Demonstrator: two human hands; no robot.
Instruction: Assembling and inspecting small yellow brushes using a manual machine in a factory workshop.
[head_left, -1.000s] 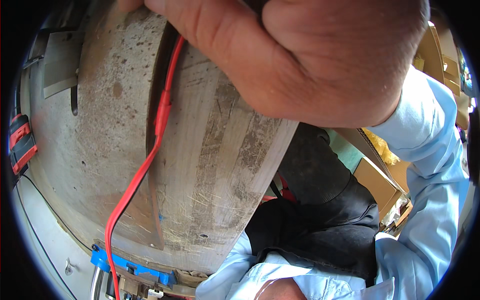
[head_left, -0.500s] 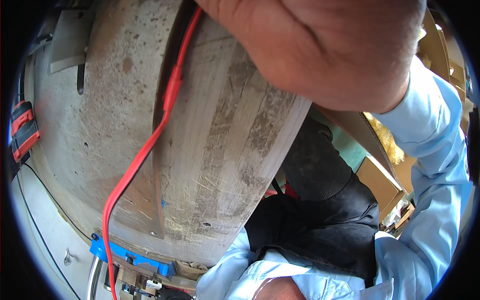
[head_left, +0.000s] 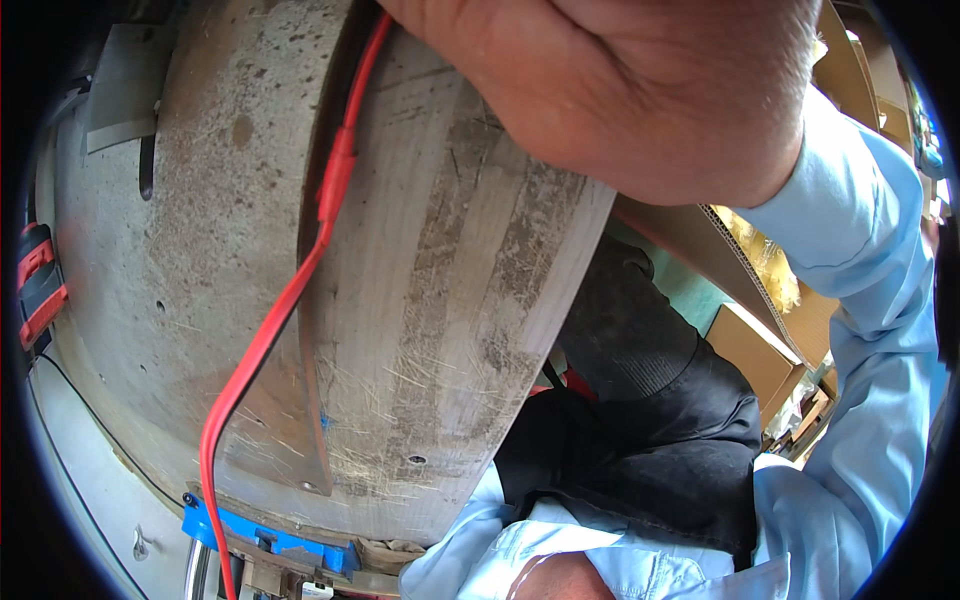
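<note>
My right hand (head_left: 640, 90) reaches in from the right across the top of the view, over a worn metal worktable (head_left: 450, 300). Its fingers are cut off by the upper edge, so their pose is hidden. A red cable (head_left: 255, 360) comes out beside the thumb side of this hand and runs down over the metal to the lower edge. Partway along it is a thicker red sleeve (head_left: 338, 180). Whether the fingers hold the cable cannot be seen. My left hand is out of view; only a bit of light blue sleeve shows low down.
A flat metal plate (head_left: 230, 250) with a slot lies on the table. At its far left is a red and black device (head_left: 42, 285). A blue clamp-like part (head_left: 270, 535) sits at the lower edge. Cardboard boxes (head_left: 755, 360) stand right of my dark-trousered leg.
The whole view has shifted slightly, so the table, cable and right hand appear a little further left. The hand's place by the cable looks much the same.
</note>
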